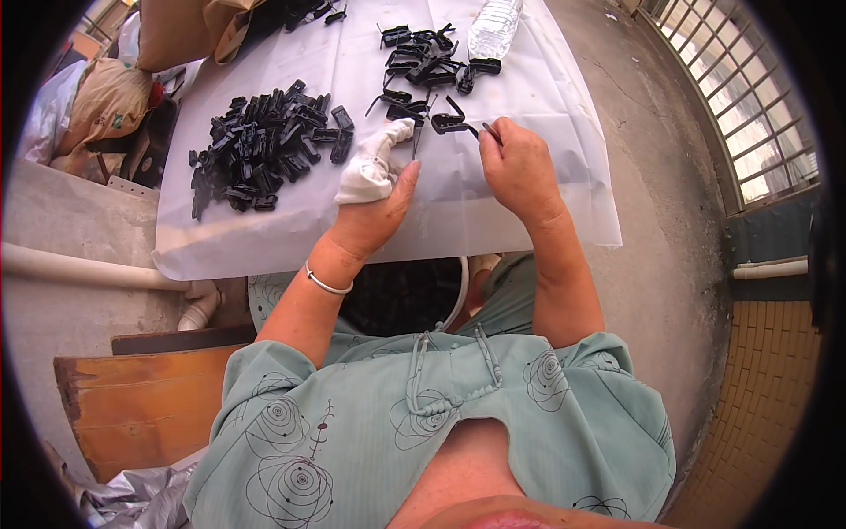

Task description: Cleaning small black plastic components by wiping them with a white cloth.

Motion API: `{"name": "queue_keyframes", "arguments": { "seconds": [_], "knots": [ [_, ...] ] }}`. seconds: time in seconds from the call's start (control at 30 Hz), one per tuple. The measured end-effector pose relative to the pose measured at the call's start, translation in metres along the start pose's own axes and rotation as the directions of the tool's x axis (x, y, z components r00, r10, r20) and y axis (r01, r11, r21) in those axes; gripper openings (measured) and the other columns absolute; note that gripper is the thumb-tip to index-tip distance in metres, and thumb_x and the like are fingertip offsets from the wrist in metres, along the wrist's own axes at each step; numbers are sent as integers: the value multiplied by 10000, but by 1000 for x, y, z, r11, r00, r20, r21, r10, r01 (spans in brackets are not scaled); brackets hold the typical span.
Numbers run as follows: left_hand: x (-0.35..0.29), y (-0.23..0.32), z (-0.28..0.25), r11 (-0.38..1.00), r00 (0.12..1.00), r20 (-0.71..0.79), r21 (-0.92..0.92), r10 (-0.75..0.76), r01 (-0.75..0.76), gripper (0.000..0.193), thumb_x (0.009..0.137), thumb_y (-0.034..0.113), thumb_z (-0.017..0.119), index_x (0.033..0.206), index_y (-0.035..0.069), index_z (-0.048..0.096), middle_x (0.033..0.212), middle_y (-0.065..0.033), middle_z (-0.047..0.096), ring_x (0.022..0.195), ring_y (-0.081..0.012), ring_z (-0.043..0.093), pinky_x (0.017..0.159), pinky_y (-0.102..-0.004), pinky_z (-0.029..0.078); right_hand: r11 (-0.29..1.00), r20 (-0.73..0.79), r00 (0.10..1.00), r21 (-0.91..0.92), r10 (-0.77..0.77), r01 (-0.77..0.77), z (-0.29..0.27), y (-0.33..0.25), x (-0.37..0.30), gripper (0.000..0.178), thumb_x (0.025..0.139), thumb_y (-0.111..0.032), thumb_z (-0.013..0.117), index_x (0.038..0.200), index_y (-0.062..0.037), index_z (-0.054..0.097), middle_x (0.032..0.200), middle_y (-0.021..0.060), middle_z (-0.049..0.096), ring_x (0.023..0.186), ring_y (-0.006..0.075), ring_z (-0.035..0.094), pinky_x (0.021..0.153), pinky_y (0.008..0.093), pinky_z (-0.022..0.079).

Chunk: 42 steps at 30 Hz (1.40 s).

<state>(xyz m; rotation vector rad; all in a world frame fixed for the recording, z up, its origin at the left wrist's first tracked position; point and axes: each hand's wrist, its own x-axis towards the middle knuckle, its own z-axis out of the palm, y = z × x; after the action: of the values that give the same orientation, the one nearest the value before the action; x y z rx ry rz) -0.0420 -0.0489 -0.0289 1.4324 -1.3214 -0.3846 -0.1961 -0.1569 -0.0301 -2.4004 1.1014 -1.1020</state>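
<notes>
My left hand (pixel 379 181), its fingers wrapped in a white cloth glove (pixel 368 167) and its thumb bare, is closed on a thin dark strip (pixel 417 144) at the edge of a black plastic part (pixel 407 109). To its right, my right hand (pixel 520 167) pinches a thin dark rod (pixel 492 133). Just beyond the right fingertips is a black clip-like part (pixel 448 122) with bent legs; whether the right hand touches it I cannot tell. Left of my gloved hand lies a heap of small black plastic pieces (pixel 264 145).
Several black parts with thin legs (pixel 423 60) lie at the far middle of the white-sheeted table (pixel 529 207). Beyond them lies a clear plastic bottle (pixel 495 28). A tub of dark pieces (pixel 401 295) stands under the near edge. Sacks (pixel 110 106) crowd the left.
</notes>
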Motion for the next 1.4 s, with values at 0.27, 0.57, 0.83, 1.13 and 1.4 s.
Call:
{"name": "queue_keyframes", "arguments": {
  "seconds": [0.27,0.57,0.83,1.13,1.4],
  "knots": [
    [-7,41,-36,940,931,238,131,278,-315,327,718,-48,653,1026,49,606,913,-70,627,734,-146,592,607,-246,469,900,449,866,436,-220,3,-15,-7,0,186,826,-128,556,729,22,507,599,167,504,538,285,455,531,350,382],
    [-10,65,-61,899,642,711,32,286,-436,262,672,85,703,927,90,641,962,-80,609,792,-300,585,703,-366,484,768,611,630,639,-479,-37,-15,-13,-1,175,848,-137,552,771,16,520,608,111,493,549,185,430,534,322,378],
    [-29,110,-57,903,527,838,110,139,-414,319,680,149,652,995,125,612,926,-75,585,720,-308,587,620,-358,477,596,589,491,786,-642,-164,-8,-44,-13,176,841,-154,545,791,15,551,622,87,525,580,116,428,553,292,400],
    [-41,92,-60,977,724,658,-167,208,-130,491,763,151,695,1196,75,476,695,-42,547,532,-108,520,518,-258,438,599,695,447,717,-564,-358,-1,-50,-11,214,871,-188,533,815,17,554,634,30,534,616,73,436,559,278,405],
    [-53,77,-54,952,814,528,33,243,-306,410,765,46,642,1152,57,505,892,-79,597,718,-188,599,643,-276,485,552,677,464,735,-571,-393,6,-54,-11,189,871,-169,545,813,9,566,663,7,528,651,59,447,576,250,402]
  ]
}}
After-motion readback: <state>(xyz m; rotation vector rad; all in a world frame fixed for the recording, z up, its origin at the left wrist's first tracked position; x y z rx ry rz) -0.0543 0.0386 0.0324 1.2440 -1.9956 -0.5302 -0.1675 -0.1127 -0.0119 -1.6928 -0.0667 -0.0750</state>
